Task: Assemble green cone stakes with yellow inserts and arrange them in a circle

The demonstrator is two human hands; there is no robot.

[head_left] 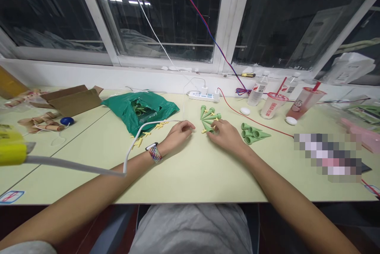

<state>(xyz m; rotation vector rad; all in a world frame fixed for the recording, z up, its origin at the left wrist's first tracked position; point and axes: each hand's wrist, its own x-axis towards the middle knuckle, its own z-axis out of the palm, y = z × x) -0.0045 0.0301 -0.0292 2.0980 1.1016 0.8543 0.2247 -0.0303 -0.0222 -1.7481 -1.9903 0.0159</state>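
Observation:
My right hand (225, 133) reaches in over a fan of green plastic watering spikes (209, 115), its fingers bent onto the nearest one. Small yellow valve pieces (204, 130) sit on several of these spikes. My left hand (180, 132), with a watch on its wrist, rests to the left of the fan, apart from it. Its fingers are curled in, and no object shows in them. Right of my right hand lies a stack of green spikes (252, 133) without visible yellow parts. Loose yellow valve pieces (139, 141) are scattered beyond my left wrist.
A torn green plastic bag (118, 105) holding more spikes lies at the back left. Behind are a power strip (204, 95) and red cable. Drink cups (273, 105) and bottles stand right; a cardboard box (74, 101) and wooden toys lie left. A white cable crosses the left foreground.

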